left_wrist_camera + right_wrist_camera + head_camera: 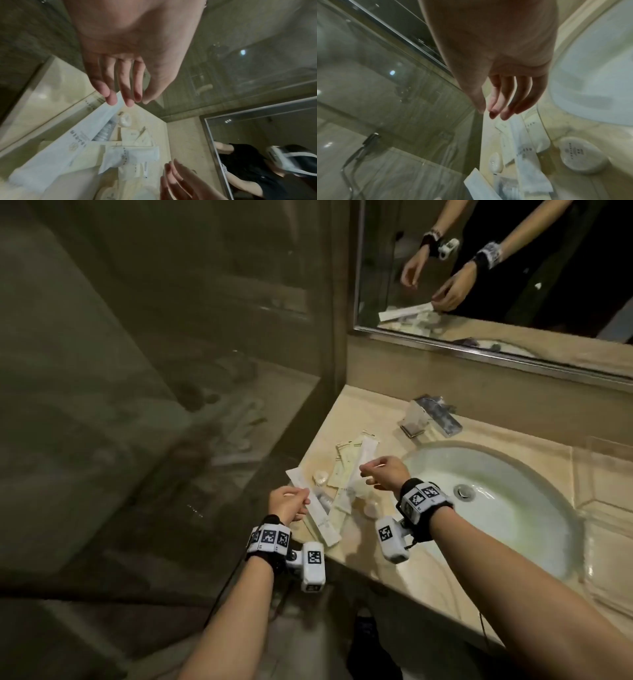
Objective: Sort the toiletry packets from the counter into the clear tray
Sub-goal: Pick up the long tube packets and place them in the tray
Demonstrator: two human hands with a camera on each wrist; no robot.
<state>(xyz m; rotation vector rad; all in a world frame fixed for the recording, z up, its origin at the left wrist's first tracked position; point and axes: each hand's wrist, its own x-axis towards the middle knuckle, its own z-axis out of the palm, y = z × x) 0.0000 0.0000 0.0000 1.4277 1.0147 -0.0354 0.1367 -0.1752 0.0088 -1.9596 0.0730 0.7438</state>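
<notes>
Our left hand (287,504) and right hand (386,472) hover with loose, empty fingers over the flat white and cream toiletry packets (346,474) strewn on the beige marble counter (424,573) beneath and between them.

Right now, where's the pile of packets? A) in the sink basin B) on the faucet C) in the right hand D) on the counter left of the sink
D: the packets lie spread on the counter left of the sink, under both hands; the left hand and right hand hover above them and hold nothing.
</notes>
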